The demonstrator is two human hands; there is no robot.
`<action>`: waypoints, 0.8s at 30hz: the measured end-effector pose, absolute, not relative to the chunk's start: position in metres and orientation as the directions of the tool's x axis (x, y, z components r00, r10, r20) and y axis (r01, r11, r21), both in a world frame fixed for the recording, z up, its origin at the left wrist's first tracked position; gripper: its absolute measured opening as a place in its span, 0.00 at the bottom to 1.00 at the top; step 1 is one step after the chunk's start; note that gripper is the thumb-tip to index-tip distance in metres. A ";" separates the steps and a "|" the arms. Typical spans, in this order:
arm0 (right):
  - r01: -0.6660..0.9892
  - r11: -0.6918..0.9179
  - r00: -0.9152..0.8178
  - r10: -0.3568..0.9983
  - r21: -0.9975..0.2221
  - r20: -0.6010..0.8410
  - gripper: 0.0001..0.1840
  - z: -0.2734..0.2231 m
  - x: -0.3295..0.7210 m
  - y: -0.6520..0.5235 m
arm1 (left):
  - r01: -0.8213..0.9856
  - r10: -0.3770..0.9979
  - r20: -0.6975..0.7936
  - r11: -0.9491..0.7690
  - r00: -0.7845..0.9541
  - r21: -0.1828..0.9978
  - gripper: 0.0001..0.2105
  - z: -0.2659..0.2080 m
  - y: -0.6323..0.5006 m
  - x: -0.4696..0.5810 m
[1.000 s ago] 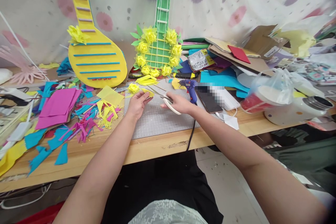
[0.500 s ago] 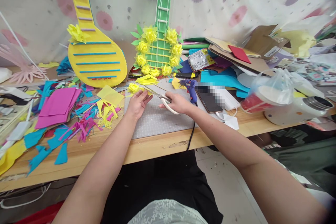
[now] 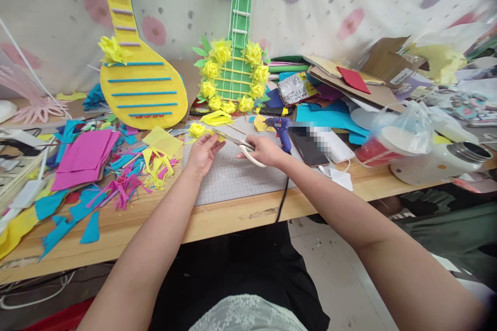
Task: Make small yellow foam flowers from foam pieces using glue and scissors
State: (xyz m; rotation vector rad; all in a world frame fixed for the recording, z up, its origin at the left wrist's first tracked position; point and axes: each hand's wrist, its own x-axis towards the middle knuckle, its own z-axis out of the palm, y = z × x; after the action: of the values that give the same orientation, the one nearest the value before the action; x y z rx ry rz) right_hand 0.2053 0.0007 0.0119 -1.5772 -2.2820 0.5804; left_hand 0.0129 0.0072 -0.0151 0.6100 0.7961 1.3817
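Note:
My right hand (image 3: 264, 150) is closed round the white handles of a pair of scissors (image 3: 254, 158). The blades point left, their tips at the fingers of my left hand (image 3: 205, 154). That hand is pinched on a small piece of yellow paper (image 3: 221, 138), mostly covered by the fingers and blades. Just beyond the left fingers lies a yellow paper flower (image 3: 196, 130), and behind it a folded stack of yellow paper (image 3: 217, 118). Both hands are above a grey cutting mat (image 3: 233, 181).
Behind stand a yellow lute-shaped craft (image 3: 143, 83) and a green one (image 3: 241, 57) ringed with yellow flowers. A purple glue gun (image 3: 284, 132), a phone (image 3: 310, 147) and a bagged cup (image 3: 392, 145) are at right. Magenta paper (image 3: 85, 158) and coloured scraps (image 3: 124, 189) cover the left.
Almost nothing differs. The scissors and my right hand have shifted very slightly; my left hand keeps its pinch in the same place.

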 end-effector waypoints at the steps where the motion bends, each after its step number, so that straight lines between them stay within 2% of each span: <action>1: 0.814 0.315 -0.348 0.937 -0.489 0.025 0.24 0.012 0.206 0.001 | -0.610 0.991 -0.134 0.110 0.006 0.785 0.07 -0.015 0.007 0.013; 10: 0.808 0.290 -0.335 0.942 -0.513 0.005 0.25 0.012 0.213 0.004 | -0.562 0.995 -0.104 0.088 0.003 0.822 0.08 -0.018 0.007 0.012; 18: 0.820 0.329 -0.397 0.917 -0.469 -0.051 0.26 0.016 0.210 0.003 | -0.562 0.996 -0.095 0.078 -0.001 0.823 0.11 -0.016 0.006 0.014; 24: 0.819 0.346 -0.406 0.913 -0.457 -0.036 0.25 0.012 0.207 0.005 | -0.555 0.995 -0.101 0.085 0.003 0.828 0.10 -0.016 0.005 0.013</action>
State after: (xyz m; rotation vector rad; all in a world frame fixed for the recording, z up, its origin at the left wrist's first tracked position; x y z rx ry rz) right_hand 0.2074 0.0051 0.0125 -1.5637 -2.3834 0.6065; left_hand 0.0134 0.0055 -0.0157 0.6893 0.8303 1.3797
